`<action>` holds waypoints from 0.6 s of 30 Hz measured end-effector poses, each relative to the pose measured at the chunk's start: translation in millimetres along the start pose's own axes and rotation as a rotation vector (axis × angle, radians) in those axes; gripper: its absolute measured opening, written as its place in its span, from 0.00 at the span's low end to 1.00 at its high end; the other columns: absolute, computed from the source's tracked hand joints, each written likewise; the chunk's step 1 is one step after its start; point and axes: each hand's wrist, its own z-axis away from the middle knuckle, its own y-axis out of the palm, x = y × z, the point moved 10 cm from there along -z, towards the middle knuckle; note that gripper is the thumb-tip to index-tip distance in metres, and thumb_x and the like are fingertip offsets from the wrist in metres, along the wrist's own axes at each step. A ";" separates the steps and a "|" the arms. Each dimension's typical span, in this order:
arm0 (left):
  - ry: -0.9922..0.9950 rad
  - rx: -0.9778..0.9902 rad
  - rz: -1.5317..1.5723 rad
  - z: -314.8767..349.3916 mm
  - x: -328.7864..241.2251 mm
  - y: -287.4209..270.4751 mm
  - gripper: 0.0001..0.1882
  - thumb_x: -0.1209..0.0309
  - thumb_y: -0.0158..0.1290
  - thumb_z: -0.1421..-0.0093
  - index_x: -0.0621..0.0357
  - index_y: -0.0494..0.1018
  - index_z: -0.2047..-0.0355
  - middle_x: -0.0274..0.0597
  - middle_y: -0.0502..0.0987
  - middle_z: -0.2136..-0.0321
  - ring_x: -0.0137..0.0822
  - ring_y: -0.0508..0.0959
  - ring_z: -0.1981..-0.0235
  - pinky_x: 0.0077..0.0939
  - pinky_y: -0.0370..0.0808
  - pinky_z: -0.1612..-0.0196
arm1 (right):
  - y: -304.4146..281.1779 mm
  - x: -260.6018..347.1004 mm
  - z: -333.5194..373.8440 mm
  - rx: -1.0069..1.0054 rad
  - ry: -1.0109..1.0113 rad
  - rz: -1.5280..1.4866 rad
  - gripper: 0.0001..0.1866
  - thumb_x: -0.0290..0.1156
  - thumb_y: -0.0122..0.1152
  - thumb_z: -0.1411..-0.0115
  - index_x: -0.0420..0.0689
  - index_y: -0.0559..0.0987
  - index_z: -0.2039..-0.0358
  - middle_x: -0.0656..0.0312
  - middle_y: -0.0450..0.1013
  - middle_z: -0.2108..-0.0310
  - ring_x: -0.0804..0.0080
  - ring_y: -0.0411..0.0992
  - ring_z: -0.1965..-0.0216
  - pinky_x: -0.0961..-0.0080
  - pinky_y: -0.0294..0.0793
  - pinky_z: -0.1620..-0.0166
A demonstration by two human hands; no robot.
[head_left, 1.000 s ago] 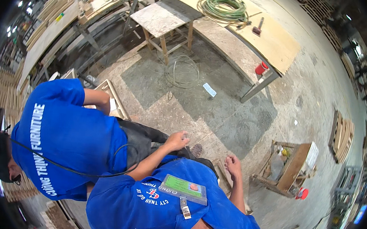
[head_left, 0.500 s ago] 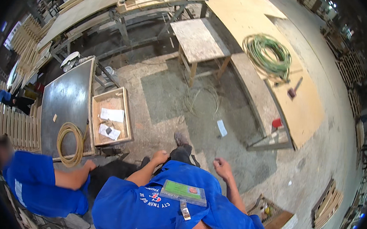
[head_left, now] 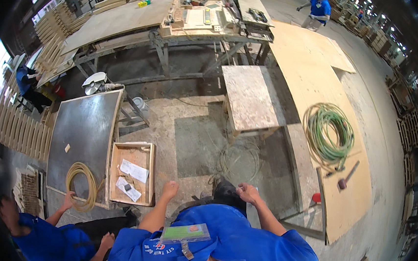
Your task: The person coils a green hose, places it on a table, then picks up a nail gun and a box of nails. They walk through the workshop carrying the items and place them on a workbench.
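Observation:
My left hand (head_left: 169, 190) hangs low ahead of my body with loosely bent fingers and no visible object in it. Nearest to it is a shallow wooden box (head_left: 151, 175) with papers (head_left: 134, 170) and a small dark piece inside. My right hand (head_left: 248, 192) is beside my dark-trousered leg (head_left: 228, 195), fingers slightly curled and apart, holding nothing. Neither hand touches the furniture. At left, a co-worker in blue has a hand (head_left: 68, 201) at a coiled yellowish hose (head_left: 84, 199), which lies at the near edge of a dark-topped table (head_left: 83, 135).
A low worn table (head_left: 251, 94) stands ahead. Along the right runs a long plywood-topped bench (head_left: 355, 201), bearing a coiled green hose (head_left: 330, 135) and a mallet-like tool (head_left: 345, 182). A thin hose (head_left: 241, 162) loops on the floor. A cluttered workbench (head_left: 197, 31) stands beyond.
My view has tilted up and shifted, showing more of the far benches and another person in blue. My right leg has come forward. The co-worker's hand has moved to the yellowish hose.

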 end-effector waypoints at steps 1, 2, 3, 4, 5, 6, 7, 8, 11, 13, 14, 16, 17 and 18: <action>-0.027 -0.013 0.006 -5.3 3.9 -3.8 0.20 0.55 0.51 0.41 0.60 0.82 0.68 0.55 0.82 0.68 0.57 0.82 0.62 0.46 0.76 0.58 | -8.2 12.5 -20.3 0.029 -0.018 0.004 0.27 0.48 0.58 0.36 0.43 0.76 0.43 0.49 0.80 0.53 0.53 0.78 0.50 0.62 0.75 0.46; -0.062 0.014 -0.053 -9.8 8.7 -4.0 0.20 0.54 0.51 0.41 0.59 0.82 0.70 0.55 0.82 0.69 0.57 0.82 0.63 0.47 0.76 0.60 | -15.0 26.2 -41.7 0.058 -0.037 0.009 0.27 0.48 0.58 0.36 0.44 0.76 0.43 0.49 0.80 0.53 0.53 0.78 0.50 0.62 0.74 0.46; -0.094 0.046 -0.113 -14.7 12.4 -3.4 0.20 0.54 0.51 0.41 0.58 0.82 0.71 0.54 0.82 0.71 0.57 0.82 0.64 0.47 0.75 0.61 | -21.7 38.6 -63.5 0.084 -0.052 0.011 0.27 0.48 0.58 0.36 0.44 0.76 0.43 0.49 0.80 0.53 0.53 0.78 0.49 0.61 0.74 0.46; -0.042 0.109 -0.163 -17.8 10.5 1.2 0.21 0.53 0.50 0.40 0.58 0.82 0.71 0.53 0.83 0.71 0.57 0.82 0.64 0.48 0.75 0.61 | -28.0 53.4 -86.9 0.089 -0.093 0.057 0.27 0.48 0.58 0.37 0.44 0.76 0.43 0.49 0.80 0.53 0.53 0.78 0.49 0.61 0.74 0.46; 0.009 0.171 -0.211 -24.2 5.1 5.3 0.21 0.53 0.49 0.40 0.57 0.82 0.70 0.52 0.83 0.71 0.58 0.82 0.64 0.50 0.74 0.62 | -32.3 67.3 -111.6 0.095 -0.137 0.104 0.26 0.47 0.59 0.37 0.44 0.77 0.44 0.49 0.80 0.53 0.53 0.77 0.49 0.61 0.74 0.46; -0.248 0.224 -0.062 -26.3 24.7 9.0 0.19 0.53 0.51 0.40 0.55 0.82 0.68 0.50 0.84 0.70 0.57 0.82 0.65 0.49 0.75 0.62 | -36.4 78.3 -134.5 0.098 -0.174 0.148 0.26 0.47 0.59 0.37 0.44 0.77 0.44 0.49 0.80 0.53 0.53 0.77 0.49 0.61 0.74 0.46; -0.514 0.233 0.074 -20.0 42.7 10.8 0.18 0.54 0.53 0.40 0.54 0.82 0.65 0.48 0.84 0.69 0.57 0.82 0.66 0.49 0.75 0.62 | -39.5 85.3 -155.3 0.115 -0.164 0.126 0.26 0.48 0.58 0.36 0.45 0.77 0.44 0.48 0.79 0.52 0.52 0.77 0.48 0.61 0.74 0.46; -0.651 0.241 0.124 -19.7 48.0 8.1 0.17 0.55 0.53 0.40 0.54 0.82 0.65 0.48 0.84 0.70 0.54 0.82 0.67 0.47 0.75 0.64 | -44.3 96.9 -177.0 0.133 -0.164 0.107 0.26 0.48 0.57 0.36 0.45 0.77 0.44 0.48 0.79 0.51 0.52 0.76 0.48 0.60 0.74 0.46; -0.658 0.238 0.124 -62.9 31.2 -13.3 0.15 0.59 0.54 0.39 0.57 0.80 0.63 0.47 0.82 0.71 0.47 0.81 0.70 0.41 0.75 0.68 | -82.1 143.8 -238.6 0.133 -0.215 0.066 0.23 0.46 0.58 0.36 0.43 0.78 0.48 0.49 0.80 0.54 0.52 0.77 0.50 0.60 0.75 0.48; -0.591 0.172 0.160 -102.0 16.6 -33.9 0.14 0.61 0.54 0.39 0.58 0.79 0.61 0.47 0.81 0.72 0.42 0.81 0.72 0.37 0.75 0.71 | -106.7 175.3 -275.9 0.187 -0.242 -0.038 0.22 0.45 0.59 0.37 0.42 0.79 0.50 0.49 0.80 0.57 0.52 0.78 0.53 0.61 0.76 0.51; -0.516 0.129 0.218 -134.6 -1.4 -44.1 0.14 0.62 0.54 0.39 0.59 0.78 0.61 0.47 0.80 0.72 0.39 0.81 0.73 0.35 0.75 0.73 | -122.1 188.4 -298.0 0.212 -0.240 -0.131 0.22 0.45 0.59 0.37 0.41 0.79 0.50 0.49 0.80 0.58 0.52 0.78 0.54 0.62 0.76 0.52; -0.444 0.022 0.406 -187.0 -33.0 -75.6 0.13 0.64 0.55 0.38 0.61 0.77 0.59 0.47 0.79 0.73 0.34 0.80 0.75 0.31 0.75 0.76 | -140.0 212.5 -340.8 0.283 -0.233 -0.120 0.22 0.44 0.59 0.38 0.39 0.79 0.51 0.49 0.81 0.60 0.55 0.79 0.56 0.64 0.77 0.53; -0.431 -0.029 0.551 -212.8 -43.8 -88.5 0.12 0.65 0.55 0.38 0.61 0.77 0.60 0.45 0.79 0.72 0.34 0.80 0.74 0.31 0.75 0.75 | -154.0 236.3 -361.1 0.260 -0.300 -0.036 0.22 0.44 0.59 0.38 0.39 0.79 0.51 0.50 0.81 0.60 0.56 0.79 0.56 0.64 0.76 0.53; -0.413 -0.077 0.697 -238.8 -54.2 -100.7 0.11 0.65 0.54 0.38 0.60 0.76 0.61 0.44 0.79 0.71 0.34 0.80 0.73 0.30 0.75 0.74 | -168.5 261.0 -380.7 0.230 -0.367 0.052 0.22 0.44 0.59 0.38 0.39 0.79 0.51 0.50 0.81 0.60 0.57 0.79 0.56 0.65 0.76 0.53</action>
